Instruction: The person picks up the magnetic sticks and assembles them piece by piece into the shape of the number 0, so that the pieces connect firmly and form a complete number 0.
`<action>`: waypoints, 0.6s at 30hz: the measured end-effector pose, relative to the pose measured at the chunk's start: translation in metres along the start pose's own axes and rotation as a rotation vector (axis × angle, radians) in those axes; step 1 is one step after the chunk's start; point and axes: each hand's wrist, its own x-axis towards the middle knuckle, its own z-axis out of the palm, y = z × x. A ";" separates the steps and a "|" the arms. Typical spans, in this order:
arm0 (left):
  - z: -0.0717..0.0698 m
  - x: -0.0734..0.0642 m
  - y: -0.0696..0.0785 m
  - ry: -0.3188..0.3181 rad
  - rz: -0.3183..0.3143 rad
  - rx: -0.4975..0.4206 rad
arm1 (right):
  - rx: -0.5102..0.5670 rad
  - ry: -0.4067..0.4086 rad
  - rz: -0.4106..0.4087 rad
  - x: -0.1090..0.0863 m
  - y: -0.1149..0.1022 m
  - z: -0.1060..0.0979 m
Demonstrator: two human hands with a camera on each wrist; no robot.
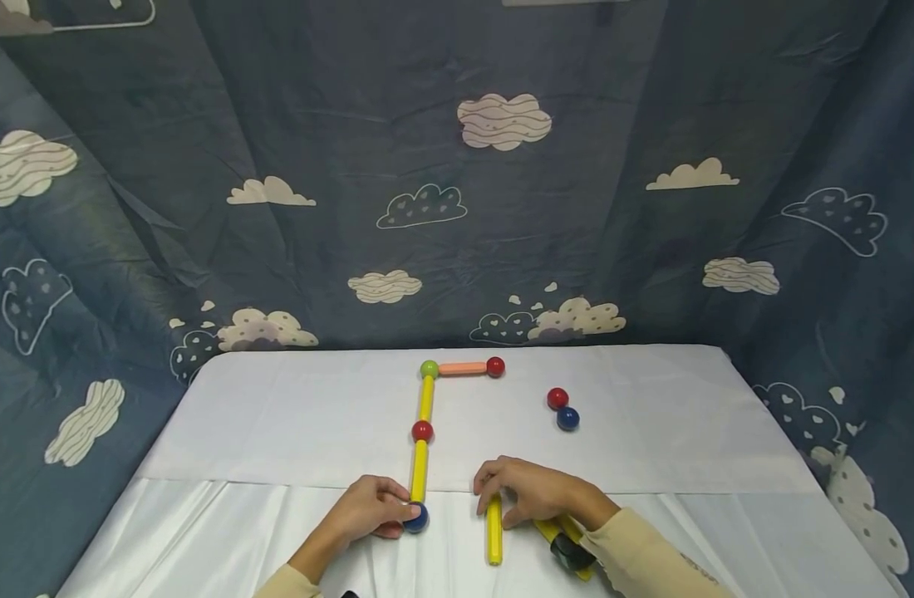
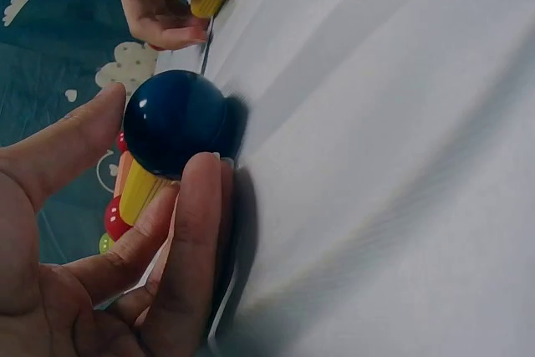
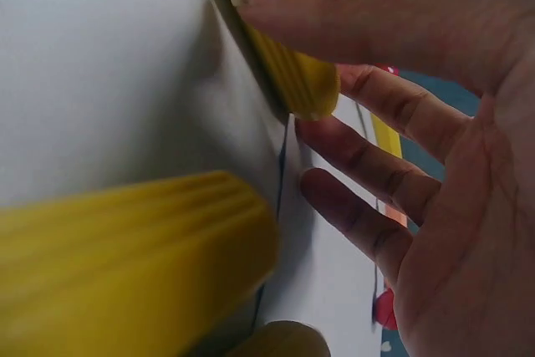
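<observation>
Pinching a blue ball [image 1: 415,519] in the left hand [image 1: 367,508], a yellow stick [image 1: 494,536] in the right hand [image 1: 535,490].
The ball sits at the near end of a chain [image 1: 420,469] of sticks and balls, left of the held stick; a sideways tug on it could bend or part the chain, perhaps at the middle red ball [image 1: 422,430]. Spare sticks [image 1: 547,529] lie beneath the right wrist [image 1: 590,508], so a low sweep might scatter them.

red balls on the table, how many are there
3: one glossy red ball at the right end of the straight peach rod, another between two ridged yellow rods in the chain, a third beside the loose glossy blue ball. Others may be hidden from view.
</observation>
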 end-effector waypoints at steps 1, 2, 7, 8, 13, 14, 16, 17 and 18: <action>0.001 -0.001 0.000 0.003 0.001 0.004 | -0.007 -0.001 -0.002 0.000 0.000 0.001; 0.001 -0.002 0.000 0.005 0.005 0.006 | -0.012 0.000 -0.008 0.000 0.001 0.001; 0.001 -0.003 -0.001 0.018 0.004 0.019 | -0.056 0.014 -0.038 0.001 0.003 0.004; 0.002 -0.003 -0.001 0.022 0.003 0.024 | -0.065 0.016 -0.042 0.002 0.004 0.004; 0.002 -0.002 -0.001 0.045 -0.003 0.033 | -0.105 0.035 -0.049 0.002 0.005 0.004; 0.003 -0.002 -0.001 0.049 -0.003 0.035 | -0.112 0.040 -0.047 0.001 0.005 0.004; 0.003 -0.001 -0.001 0.055 -0.005 0.034 | -0.125 0.048 -0.042 0.001 0.006 0.004; 0.003 -0.001 -0.001 0.056 -0.007 0.034 | -0.124 0.051 -0.040 0.001 0.006 0.004; 0.003 -0.001 -0.001 0.058 -0.007 0.035 | -0.123 0.055 -0.040 0.001 0.006 0.004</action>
